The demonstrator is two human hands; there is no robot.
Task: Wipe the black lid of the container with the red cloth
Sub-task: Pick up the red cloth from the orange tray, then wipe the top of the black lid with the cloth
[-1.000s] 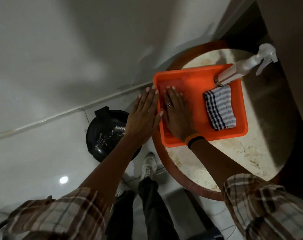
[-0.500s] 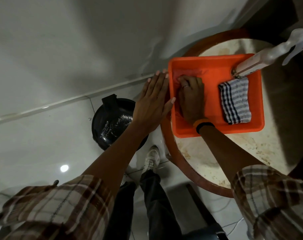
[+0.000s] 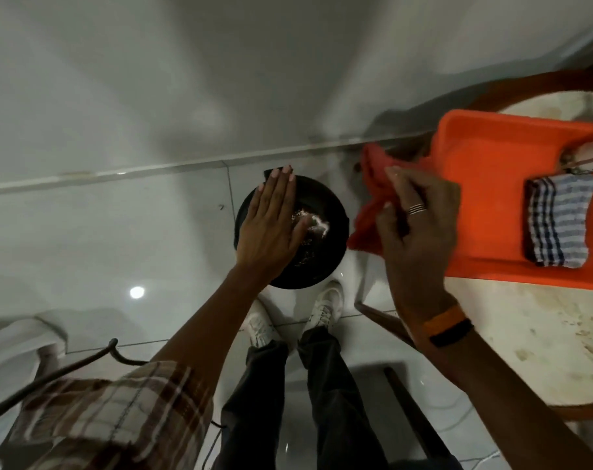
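The round black lid (image 3: 325, 252) of the container lies below me on the floor, with pale specks and a white smear on it. My left hand (image 3: 271, 225) hovers flat over its left half, fingers together and holding nothing. My right hand (image 3: 420, 225) grips the red cloth (image 3: 373, 198), which hangs between the lid and the orange tray (image 3: 485, 205), just right of the lid's edge. Whether the left hand touches the lid cannot be told.
The orange tray sits on a round marble table (image 3: 542, 334) with a wooden rim. A folded blue checked cloth (image 3: 556, 222) lies in the tray. My white shoes (image 3: 325, 307) stand just below the lid. A dark cable (image 3: 68, 364) runs across the floor at left.
My right hand closed on the red cloth in the tray and lifted it out to the left. My left hand left the tray's edge and now hovers over the black lid.
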